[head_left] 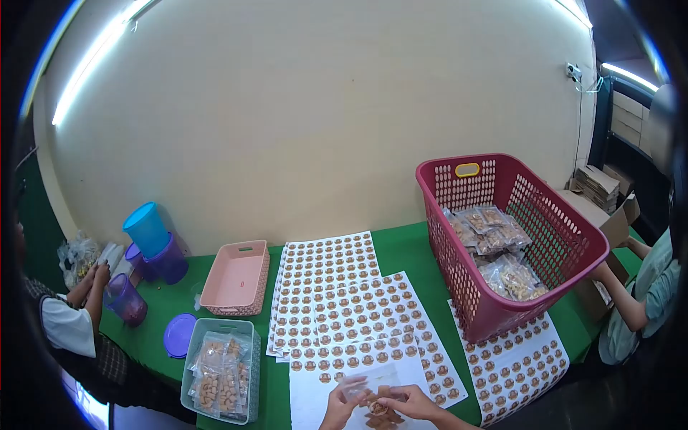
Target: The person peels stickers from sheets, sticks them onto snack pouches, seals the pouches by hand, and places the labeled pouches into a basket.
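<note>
At the bottom of the head view, a clear plastic bag (385, 419) of brown snack pieces lies between my two hands, with a round sticker on its front. My left hand (342, 403) has its fingers closed around the bag's left upper side. From the right, my right hand (413, 403) grips the bag close to the sticker, thumb and fingers together. Beneath them spreads a sheet of round brown stickers (358, 352), its lower part bare of stickers. More sticker sheets (326, 261) overlap behind it.
A grey-green basket (256, 373) of filled bags stands left, with a pink basket (265, 279) behind. At right, a large maroon basket (459, 265) holds packed bags and stands partly on another sticker sheet (516, 365). Purple containers (168, 261) sit far left. People work at both sides.
</note>
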{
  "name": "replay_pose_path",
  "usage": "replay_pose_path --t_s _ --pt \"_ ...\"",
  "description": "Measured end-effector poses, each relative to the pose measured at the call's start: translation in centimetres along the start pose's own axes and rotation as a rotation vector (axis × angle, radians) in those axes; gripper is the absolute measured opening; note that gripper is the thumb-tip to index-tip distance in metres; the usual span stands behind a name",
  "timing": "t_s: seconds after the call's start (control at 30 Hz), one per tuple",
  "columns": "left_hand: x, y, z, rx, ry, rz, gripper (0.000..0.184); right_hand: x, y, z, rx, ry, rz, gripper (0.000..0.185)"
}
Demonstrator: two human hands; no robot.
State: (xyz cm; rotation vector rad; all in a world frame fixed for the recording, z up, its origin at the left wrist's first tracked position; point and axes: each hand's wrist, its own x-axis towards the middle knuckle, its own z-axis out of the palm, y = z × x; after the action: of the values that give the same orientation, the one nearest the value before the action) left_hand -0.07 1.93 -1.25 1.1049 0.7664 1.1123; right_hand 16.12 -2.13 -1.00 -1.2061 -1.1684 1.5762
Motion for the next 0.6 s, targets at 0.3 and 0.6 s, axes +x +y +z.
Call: replay_pose_path --t_s 0.3,0.6 --pt "0.3 -1.0 0.7 -0.054 0.207 -0.143 0.022 0.0 -1.5 0.8 -0.042 -0.142 0.268 0.039" --pt "-0.1 0.4 1.9 0.020 0.029 -0.092 0.015 -1.9 -0.1 1.5 -0.035 -0.020 0.114 0.038"
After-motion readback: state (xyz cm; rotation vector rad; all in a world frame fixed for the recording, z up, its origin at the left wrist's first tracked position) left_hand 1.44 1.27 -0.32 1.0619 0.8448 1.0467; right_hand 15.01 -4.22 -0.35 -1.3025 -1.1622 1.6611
